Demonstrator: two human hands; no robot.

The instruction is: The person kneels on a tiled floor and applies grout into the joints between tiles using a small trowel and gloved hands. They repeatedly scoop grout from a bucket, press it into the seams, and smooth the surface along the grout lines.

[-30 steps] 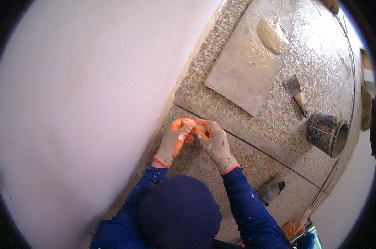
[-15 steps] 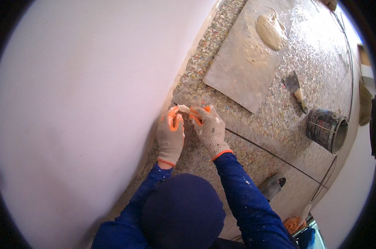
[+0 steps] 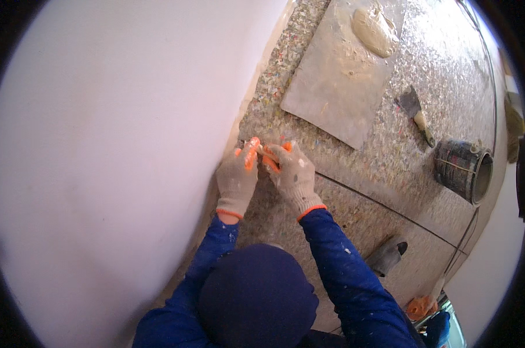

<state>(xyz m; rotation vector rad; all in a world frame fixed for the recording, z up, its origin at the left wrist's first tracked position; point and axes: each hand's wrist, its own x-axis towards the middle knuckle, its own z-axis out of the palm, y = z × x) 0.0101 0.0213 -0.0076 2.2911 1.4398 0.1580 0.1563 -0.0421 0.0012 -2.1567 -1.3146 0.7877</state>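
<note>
My left hand (image 3: 237, 178) and my right hand (image 3: 293, 177), in beige knit gloves with orange-coated fingers, meet low beside the white wall. Between their fingertips is a small pale, whitish piece (image 3: 261, 150), mostly hidden, so its kind cannot be told. The right fingers are pinched together on it. The left fingers are bent together at its other side, and what they grip is covered. A cream strip (image 3: 254, 81) runs along the wall's foot, just ahead of the left hand.
On the speckled floor covering lies a flat grey board (image 3: 332, 87) bearing a mound of cream paste (image 3: 375, 33). To its right are a putty knife (image 3: 417, 115) and an open dark bucket (image 3: 462, 170). A grey shoe-like thing (image 3: 386, 257) lies beyond my right forearm. The wall (image 3: 111, 145) fills the left.
The left fingers have closed in and turned, covering more of the whitish piece. Both hands stay close together at the wall. The view has shifted slightly.
</note>
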